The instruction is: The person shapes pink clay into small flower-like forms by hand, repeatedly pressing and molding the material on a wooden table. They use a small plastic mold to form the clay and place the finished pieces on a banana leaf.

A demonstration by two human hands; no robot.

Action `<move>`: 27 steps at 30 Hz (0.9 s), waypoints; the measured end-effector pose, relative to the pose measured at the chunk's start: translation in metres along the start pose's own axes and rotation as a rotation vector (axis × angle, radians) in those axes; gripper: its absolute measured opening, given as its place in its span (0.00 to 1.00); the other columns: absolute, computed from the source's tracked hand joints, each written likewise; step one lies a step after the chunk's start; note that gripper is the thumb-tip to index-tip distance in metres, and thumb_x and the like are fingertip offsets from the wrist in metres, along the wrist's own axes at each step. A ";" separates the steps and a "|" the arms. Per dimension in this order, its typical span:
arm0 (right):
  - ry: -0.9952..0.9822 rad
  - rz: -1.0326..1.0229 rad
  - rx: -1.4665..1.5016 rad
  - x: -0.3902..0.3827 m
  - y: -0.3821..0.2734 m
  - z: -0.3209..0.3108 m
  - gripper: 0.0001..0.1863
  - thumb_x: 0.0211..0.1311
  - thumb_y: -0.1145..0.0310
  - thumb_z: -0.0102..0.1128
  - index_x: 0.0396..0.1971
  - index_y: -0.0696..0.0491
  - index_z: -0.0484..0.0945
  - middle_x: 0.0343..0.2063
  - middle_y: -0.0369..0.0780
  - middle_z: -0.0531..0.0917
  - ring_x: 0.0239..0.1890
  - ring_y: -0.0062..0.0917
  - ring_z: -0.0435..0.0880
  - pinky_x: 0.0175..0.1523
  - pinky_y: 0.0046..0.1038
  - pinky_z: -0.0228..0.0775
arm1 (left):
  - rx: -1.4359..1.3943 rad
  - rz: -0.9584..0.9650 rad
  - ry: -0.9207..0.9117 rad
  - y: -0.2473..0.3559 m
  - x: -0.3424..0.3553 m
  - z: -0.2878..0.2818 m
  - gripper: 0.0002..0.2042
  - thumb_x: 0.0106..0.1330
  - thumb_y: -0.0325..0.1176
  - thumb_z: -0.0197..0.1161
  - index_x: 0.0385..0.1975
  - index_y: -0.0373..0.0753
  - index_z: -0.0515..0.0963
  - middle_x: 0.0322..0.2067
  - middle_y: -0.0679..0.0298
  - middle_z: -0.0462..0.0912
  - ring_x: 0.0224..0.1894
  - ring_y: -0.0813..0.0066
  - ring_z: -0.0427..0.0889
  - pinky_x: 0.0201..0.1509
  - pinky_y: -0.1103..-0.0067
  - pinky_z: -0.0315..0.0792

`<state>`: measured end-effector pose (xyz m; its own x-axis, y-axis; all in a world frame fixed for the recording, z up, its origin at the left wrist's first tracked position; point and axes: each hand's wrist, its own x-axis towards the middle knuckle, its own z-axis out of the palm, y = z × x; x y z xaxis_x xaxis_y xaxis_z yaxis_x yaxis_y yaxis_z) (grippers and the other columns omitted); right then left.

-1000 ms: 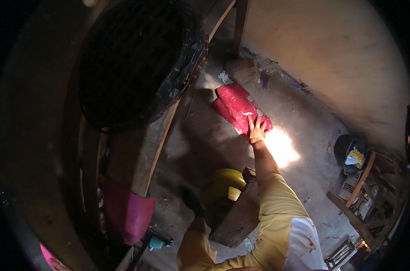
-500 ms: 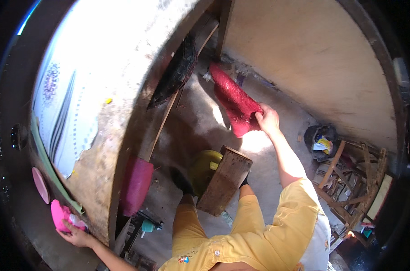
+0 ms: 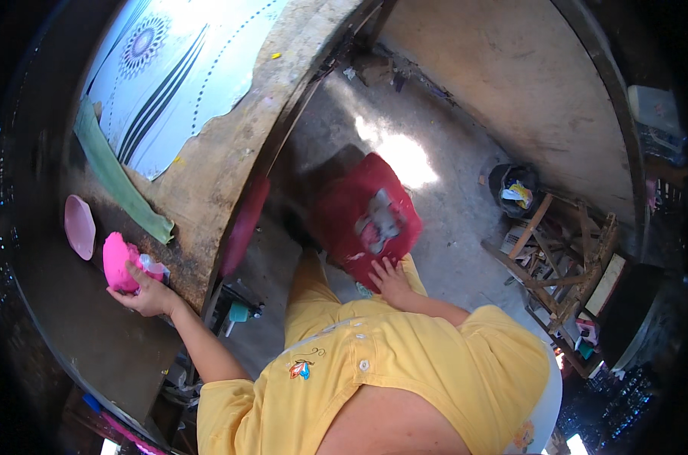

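Note:
My left hand (image 3: 150, 296) is at the table's near edge, its fingers wrapped round a bright pink, rounded soft lump (image 3: 118, 262). A crumpled whitish, see-through piece (image 3: 154, 268) lies beside the lump, close to the fingers. Over my knees lies a dark red sheet (image 3: 395, 182) with rounded corners, a grey worn-looking patch (image 3: 380, 220) on it. My right hand (image 3: 392, 282) rests on the sheet's near edge with its fingers spread. What the sheet lies on is hidden beneath it.
On the wooden table (image 3: 207, 178) lie a patterned white sheet (image 3: 185, 83) and a long green strip (image 3: 120, 174). A pink oval dish (image 3: 80, 226) is at the left. Toward the right are a black bin (image 3: 503, 182) and a wooden frame (image 3: 564, 258). A pale wall panel (image 3: 518, 83) stands behind.
The red sheet has come from out in front, held in my right hand, back onto my knees, covering the wooden block. My left hand stays at the pink lump. The view has shifted.

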<state>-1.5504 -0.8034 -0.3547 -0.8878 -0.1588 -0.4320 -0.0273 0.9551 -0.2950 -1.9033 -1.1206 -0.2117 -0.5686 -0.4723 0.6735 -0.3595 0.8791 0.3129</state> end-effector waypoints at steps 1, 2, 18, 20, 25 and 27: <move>-0.183 -0.010 -0.060 0.003 -0.010 0.005 0.26 0.50 0.64 0.54 0.53 0.50 0.68 0.50 0.44 0.72 0.52 0.43 0.69 0.56 0.38 0.60 | -0.040 -0.004 -0.003 0.002 0.000 -0.001 0.38 0.45 0.61 0.64 0.50 0.36 0.69 0.44 0.51 0.76 0.44 0.54 0.77 0.46 0.66 0.70; -0.154 0.045 0.016 0.009 -0.015 0.006 0.26 0.50 0.62 0.56 0.52 0.50 0.69 0.50 0.44 0.72 0.52 0.42 0.69 0.56 0.38 0.61 | -0.060 -0.019 -0.012 0.004 -0.001 -0.002 0.39 0.45 0.61 0.63 0.50 0.36 0.69 0.45 0.51 0.76 0.44 0.54 0.76 0.46 0.66 0.69; -0.022 0.649 0.249 0.050 -0.019 -0.158 0.18 0.50 0.60 0.59 0.39 0.54 0.77 0.39 0.46 0.77 0.44 0.37 0.76 0.49 0.33 0.67 | -0.410 -0.135 -0.251 -0.003 -0.006 -0.011 0.40 0.43 0.52 0.70 0.54 0.34 0.63 0.47 0.49 0.73 0.46 0.55 0.75 0.48 0.69 0.70; 0.178 0.528 0.206 0.066 -0.032 -0.185 0.16 0.49 0.63 0.59 0.37 0.55 0.77 0.37 0.45 0.77 0.41 0.37 0.76 0.46 0.32 0.67 | -0.471 -0.158 -0.268 -0.004 -0.005 -0.011 0.41 0.42 0.50 0.72 0.54 0.32 0.63 0.47 0.49 0.73 0.48 0.53 0.74 0.50 0.67 0.69; 0.674 0.347 0.061 0.120 -0.055 -0.260 0.07 0.49 0.69 0.60 0.26 0.54 0.74 0.32 0.41 0.73 0.38 0.36 0.71 0.44 0.34 0.61 | -0.577 -0.197 -0.297 -0.003 -0.007 -0.009 0.42 0.40 0.48 0.73 0.54 0.33 0.62 0.49 0.48 0.71 0.50 0.49 0.72 0.56 0.62 0.64; 0.734 0.276 0.029 0.140 -0.062 -0.290 0.06 0.50 0.70 0.59 0.26 0.55 0.73 0.33 0.41 0.73 0.38 0.35 0.70 0.45 0.33 0.61 | -0.543 -0.177 -0.297 -0.004 -0.009 -0.009 0.42 0.40 0.48 0.73 0.54 0.33 0.62 0.49 0.48 0.71 0.50 0.50 0.72 0.56 0.62 0.64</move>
<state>-1.8067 -0.8122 -0.1499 -0.9375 0.2989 0.1781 0.2416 0.9276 -0.2850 -1.8901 -1.1194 -0.2134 -0.7439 -0.5422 0.3906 -0.0855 0.6570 0.7491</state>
